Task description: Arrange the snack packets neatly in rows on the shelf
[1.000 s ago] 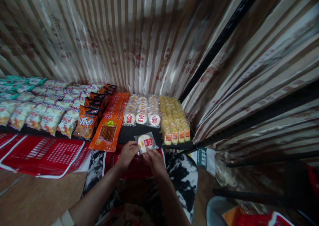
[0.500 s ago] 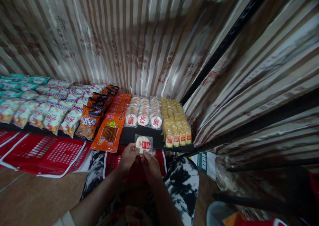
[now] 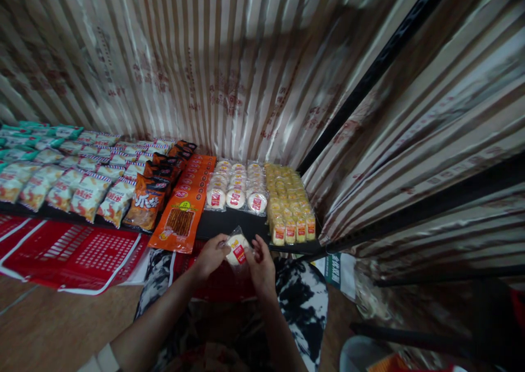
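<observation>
A round white rice cracker in a clear packet with a red label [image 3: 237, 250] is tilted between my two hands, just in front of the black shelf edge. My left hand [image 3: 211, 256] pinches it at its left side. On its right side, my right hand [image 3: 261, 265] has the thumb against the packet, with the other fingers curled and lifted apart from it. Beyond my hands, similar white cracker packets [image 3: 235, 198] stand in three rows on the black shelf [image 3: 233, 224].
Yellow snack packets [image 3: 290, 230] fill the shelf's right end. To the left lie a long orange packet [image 3: 180, 208], orange-black bags [image 3: 143, 199] and white snack bags [image 3: 90, 194]. Red bags [image 3: 77, 251] hang below. A black post [image 3: 369, 82] slants upward at the right.
The cracker packet has turned from lying level to tilted and come slightly lower. My right hand has moved to its right side, with its fingers lifted.
</observation>
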Tool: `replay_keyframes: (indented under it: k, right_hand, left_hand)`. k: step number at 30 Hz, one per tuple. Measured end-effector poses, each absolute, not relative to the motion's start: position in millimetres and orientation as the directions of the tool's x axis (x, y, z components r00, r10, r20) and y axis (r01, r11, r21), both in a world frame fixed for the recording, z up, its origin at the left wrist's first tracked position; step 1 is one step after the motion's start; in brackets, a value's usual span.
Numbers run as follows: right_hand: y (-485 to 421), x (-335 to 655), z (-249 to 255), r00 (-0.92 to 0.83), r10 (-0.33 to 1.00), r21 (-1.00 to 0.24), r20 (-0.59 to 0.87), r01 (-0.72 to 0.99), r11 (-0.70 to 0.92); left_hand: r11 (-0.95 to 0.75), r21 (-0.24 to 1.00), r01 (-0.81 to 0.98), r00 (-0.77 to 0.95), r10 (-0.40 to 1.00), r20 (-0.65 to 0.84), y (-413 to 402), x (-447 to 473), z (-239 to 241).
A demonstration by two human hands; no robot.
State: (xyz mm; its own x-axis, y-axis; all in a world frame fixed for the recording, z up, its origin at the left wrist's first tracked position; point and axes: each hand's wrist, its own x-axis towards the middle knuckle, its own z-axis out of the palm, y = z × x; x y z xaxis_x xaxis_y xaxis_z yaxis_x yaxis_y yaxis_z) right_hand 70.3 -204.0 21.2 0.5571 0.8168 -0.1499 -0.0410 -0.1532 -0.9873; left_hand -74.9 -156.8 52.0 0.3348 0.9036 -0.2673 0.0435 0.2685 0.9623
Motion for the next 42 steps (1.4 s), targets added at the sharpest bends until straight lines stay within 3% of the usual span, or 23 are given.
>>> replay_keyframes:
  k: [2,11,18,26,33,42]
  right_hand:
    - [-203,72,24,0.524,0.843,-0.990,-0.120,-0.004,-0.138]
    - [-198,76,37,0.280,0.934,-0.972,-0.221,-0.142,-0.187]
    - [-192,74,36,0.286,0.934,-0.968,-0.214,-0.188,-0.164]
    - [-180,73,34,0.308,0.927,-0.967,-0.213,-0.201,-0.155]
    - [-164,80,28,0.375,0.910,-0.979,-0.176,-0.160,-0.124]
    - [-147,87,20,0.422,0.896,-0.991,-0.136,-0.075,-0.115]
  left_hand:
    - [0.216,0.972,0.095,0.359,0.903,-0.236,-154,-76,55]
    - [0.089,0.973,0.215,0.360,0.918,-0.163,-144,-76,50]
    - [0.140,0.959,0.246,0.172,0.967,-0.185,-139,-70,46]
    - [0.146,0.953,0.267,0.075,0.982,-0.171,-136,-66,51]
    - [0.020,0.938,0.346,0.067,0.997,-0.046,-141,-64,49]
    - [-0.251,0.750,0.612,0.160,0.968,0.193,-148,-57,39]
